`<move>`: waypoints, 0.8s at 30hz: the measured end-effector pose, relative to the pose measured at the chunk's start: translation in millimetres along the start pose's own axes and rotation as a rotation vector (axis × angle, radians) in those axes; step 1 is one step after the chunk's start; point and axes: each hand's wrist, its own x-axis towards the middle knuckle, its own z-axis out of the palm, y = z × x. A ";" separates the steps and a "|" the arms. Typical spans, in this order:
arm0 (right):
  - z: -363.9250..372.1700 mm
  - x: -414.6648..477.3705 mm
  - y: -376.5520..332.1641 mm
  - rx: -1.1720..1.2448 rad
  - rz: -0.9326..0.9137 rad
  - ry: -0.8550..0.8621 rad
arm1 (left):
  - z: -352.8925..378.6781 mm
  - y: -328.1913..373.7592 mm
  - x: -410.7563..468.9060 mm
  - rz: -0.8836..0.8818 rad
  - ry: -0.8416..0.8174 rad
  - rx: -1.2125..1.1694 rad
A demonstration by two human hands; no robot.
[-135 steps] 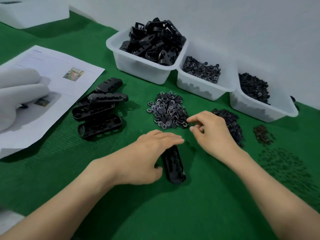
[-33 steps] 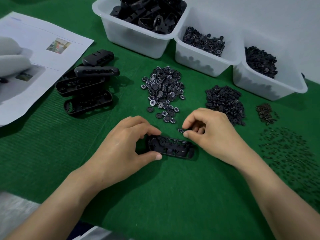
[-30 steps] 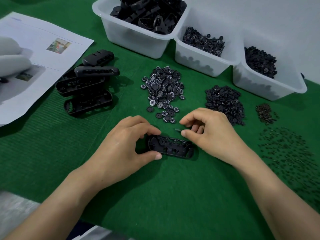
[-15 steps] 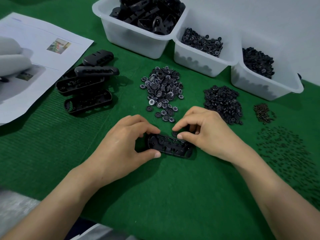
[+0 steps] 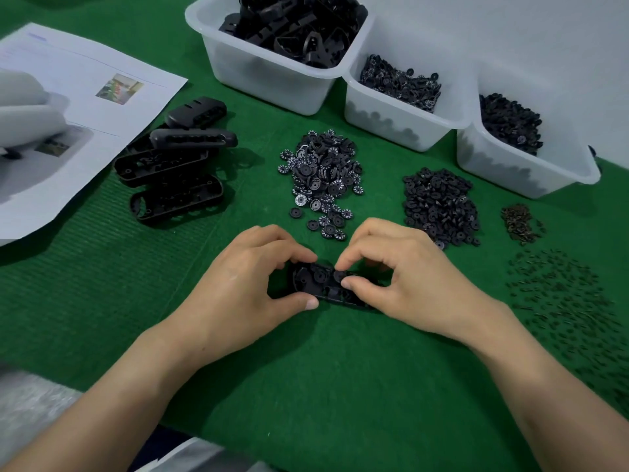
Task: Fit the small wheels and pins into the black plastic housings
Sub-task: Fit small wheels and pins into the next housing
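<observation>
An open black housing (image 5: 315, 281) lies flat on the green mat in front of me. My left hand (image 5: 245, 284) pinches its left end between thumb and forefinger. My right hand (image 5: 401, 274) covers the housing's right half and holds a small wheel (image 5: 339, 275) between thumb and forefinger over the housing's middle. One wheel sits inside the housing near its left end. A pile of numbered wheels (image 5: 323, 175) lies just beyond my hands. Plain black wheels (image 5: 439, 206) are heaped to the right, with small pins (image 5: 565, 301) scattered at the far right.
A stack of black housings (image 5: 177, 168) lies at left beside a printed sheet (image 5: 78, 107). Three white bins (image 5: 282, 76) with housings and wheels line the back. A small heap of brown springs (image 5: 520, 223) sits at right. A white gloved hand (image 5: 23, 110) rests on the sheet.
My right hand has moved left from beside the housing's right end to over its middle, carrying a small wheel. My left hand has kept its hold on the housing.
</observation>
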 end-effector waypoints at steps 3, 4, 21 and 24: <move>0.4 -1.5 -0.7 -0.047 -0.061 0.007 | -0.4 -0.2 -0.2 -0.003 -0.004 0.003; 0.4 -2.1 -0.4 -0.067 -0.079 0.013 | -0.5 -0.2 -0.1 -0.005 -0.004 0.002; 18.9 24.6 15.9 -0.058 0.230 0.258 | -0.9 0.7 -0.2 -0.009 -0.004 -0.012; 17.2 26.3 15.6 -0.011 0.227 0.245 | -0.8 1.0 0.2 -0.008 -0.002 -0.014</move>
